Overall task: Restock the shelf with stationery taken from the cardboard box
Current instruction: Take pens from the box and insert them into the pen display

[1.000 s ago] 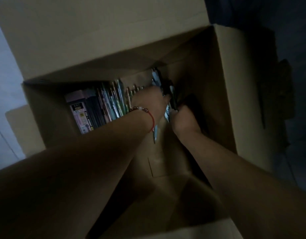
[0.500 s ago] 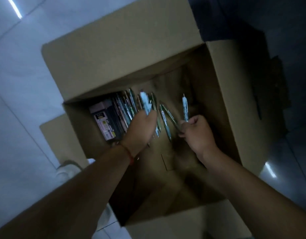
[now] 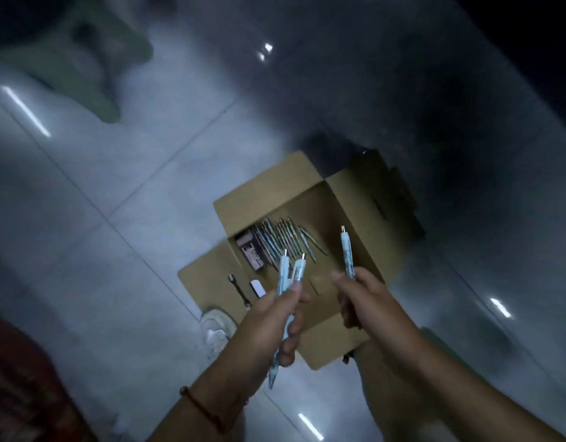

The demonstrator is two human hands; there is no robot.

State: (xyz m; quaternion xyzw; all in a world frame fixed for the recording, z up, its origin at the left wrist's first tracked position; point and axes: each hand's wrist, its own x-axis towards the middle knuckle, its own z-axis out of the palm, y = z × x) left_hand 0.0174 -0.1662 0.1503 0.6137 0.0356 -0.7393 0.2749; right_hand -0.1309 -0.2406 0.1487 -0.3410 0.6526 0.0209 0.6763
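Pens fill both hands above the open cardboard box [image 3: 348,199], which sits on a glossy pale tiled floor [image 3: 116,186]. The left hand [image 3: 269,320] has its fingers curled round 2 light blue pens [image 3: 289,275], thumb pressed along the barrels; their metal clicker ends point to the far side and 1 tip shows below the hand. The right hand [image 3: 364,298] pinches 1 light blue pen [image 3: 347,253] between thumb and fingers, held nearly upright with its clicker end toward the far side. The 2 hands are apart, with a gap between them over the box's near half.

Inside the box, a row of loose pens [image 3: 281,240] lies against the far-left wall, and a dark packet with a pink label [image 3: 253,253] lies at the left end of that row. On the box's left flap [image 3: 211,275] rest a small black spanner [image 3: 238,290] and, just beside it on the right, a small white oblong [image 3: 257,288]. A white shoe [image 3: 216,327] shows on the floor by the flap's near edge. A red cord bracelet [image 3: 205,413] circles the left wrist. Lamp glare streaks the tiles, and a blurred red patterned surface [image 3: 23,384] fills the near-left corner.
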